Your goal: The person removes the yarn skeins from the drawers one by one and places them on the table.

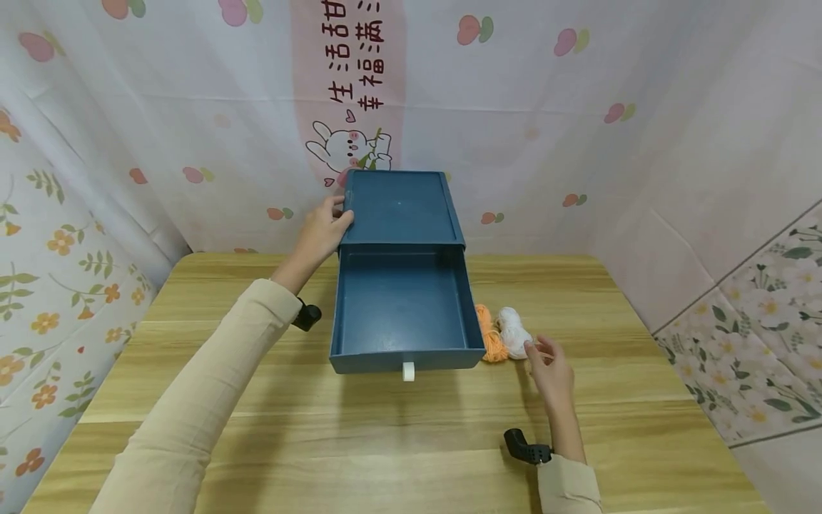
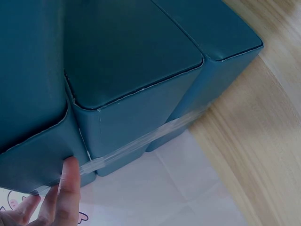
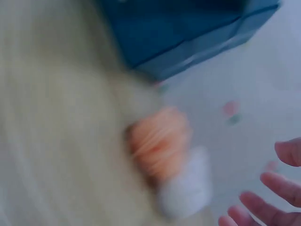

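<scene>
A dark blue drawer box (image 1: pixel 404 207) stands at the far side of the table, its front drawer (image 1: pixel 401 300) pulled out and bare inside. My left hand (image 1: pixel 324 227) holds the box by its upper left edge; in the left wrist view, fingertips (image 2: pixel 70 169) touch its taped outer wall. To the right of the drawer lie an orange yarn ball (image 1: pixel 493 335) and a white yarn ball (image 1: pixel 514 332), side by side. Close by the white yarn is my right hand (image 1: pixel 551 371), fingers loosely bent and apart, nothing between them in the right wrist view.
Under everything is a wooden table (image 1: pixel 411 442). A printed curtain (image 1: pixel 514 143) hangs behind the box, with flowered cloth (image 1: pixel 58 300) along the left side. Black wrist cameras (image 1: pixel 526 447) are strapped to both wrists. The right wrist view is blurred.
</scene>
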{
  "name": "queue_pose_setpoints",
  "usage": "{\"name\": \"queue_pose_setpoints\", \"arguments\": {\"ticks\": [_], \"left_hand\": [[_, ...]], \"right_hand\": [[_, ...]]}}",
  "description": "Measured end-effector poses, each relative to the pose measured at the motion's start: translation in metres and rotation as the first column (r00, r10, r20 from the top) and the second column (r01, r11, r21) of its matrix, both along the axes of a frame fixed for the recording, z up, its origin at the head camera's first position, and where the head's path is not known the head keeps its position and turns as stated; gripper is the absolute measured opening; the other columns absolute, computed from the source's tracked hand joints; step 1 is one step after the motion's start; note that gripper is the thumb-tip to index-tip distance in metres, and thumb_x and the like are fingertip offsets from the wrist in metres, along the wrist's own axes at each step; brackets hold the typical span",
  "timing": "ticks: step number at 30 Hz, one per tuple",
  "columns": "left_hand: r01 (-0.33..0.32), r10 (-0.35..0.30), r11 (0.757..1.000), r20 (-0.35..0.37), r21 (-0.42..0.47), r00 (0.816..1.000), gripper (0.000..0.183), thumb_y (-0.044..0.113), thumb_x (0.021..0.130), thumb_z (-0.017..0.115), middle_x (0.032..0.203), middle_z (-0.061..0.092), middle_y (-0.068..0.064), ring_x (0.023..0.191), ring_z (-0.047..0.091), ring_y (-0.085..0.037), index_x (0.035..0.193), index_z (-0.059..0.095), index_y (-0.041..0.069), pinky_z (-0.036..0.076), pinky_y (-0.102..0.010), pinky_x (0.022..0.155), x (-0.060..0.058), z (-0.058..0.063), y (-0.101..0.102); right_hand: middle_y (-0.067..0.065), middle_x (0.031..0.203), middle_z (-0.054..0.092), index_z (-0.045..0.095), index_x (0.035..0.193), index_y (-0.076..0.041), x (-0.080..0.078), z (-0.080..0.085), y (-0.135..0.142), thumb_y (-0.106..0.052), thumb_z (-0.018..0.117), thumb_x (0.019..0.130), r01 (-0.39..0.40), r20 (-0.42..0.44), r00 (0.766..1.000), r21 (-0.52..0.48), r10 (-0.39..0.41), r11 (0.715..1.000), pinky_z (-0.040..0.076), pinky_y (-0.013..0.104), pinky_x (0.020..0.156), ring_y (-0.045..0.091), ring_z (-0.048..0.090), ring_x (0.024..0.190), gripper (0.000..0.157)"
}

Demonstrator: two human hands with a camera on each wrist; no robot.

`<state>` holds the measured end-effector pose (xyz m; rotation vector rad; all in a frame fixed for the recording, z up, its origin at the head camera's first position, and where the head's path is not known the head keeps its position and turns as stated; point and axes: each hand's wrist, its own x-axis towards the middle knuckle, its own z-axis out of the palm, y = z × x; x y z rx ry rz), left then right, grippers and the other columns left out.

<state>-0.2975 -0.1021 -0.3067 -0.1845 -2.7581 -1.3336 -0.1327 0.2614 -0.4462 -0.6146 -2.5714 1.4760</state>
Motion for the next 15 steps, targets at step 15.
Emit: {"name": "queue_pose_setpoints", "arguments": {"ticks": [15], "left_hand": [[0.0, 0.0, 1.0, -0.009, 0.011, 1.0, 0.055, 0.03, 0.095, 0.039, 0.131, 0.052, -0.02, 0.114, 0.053, -0.032, 0.143, 0.033, 0.005, 0.041, -0.046, 0.097, 0.0, 0.0, 0.001]], "right_hand": [[-0.007, 0.078, 0.065, 0.065, 0.1, -0.013, 0.08, 0.11, -0.088, -0.018, 0.052, 0.095, -0.536, -0.254, 0.803, 0.087, 0.539, 0.84, 0.05, 0.023, 0.073, 0.006, 0.062, 0.075, 0.015]]}}
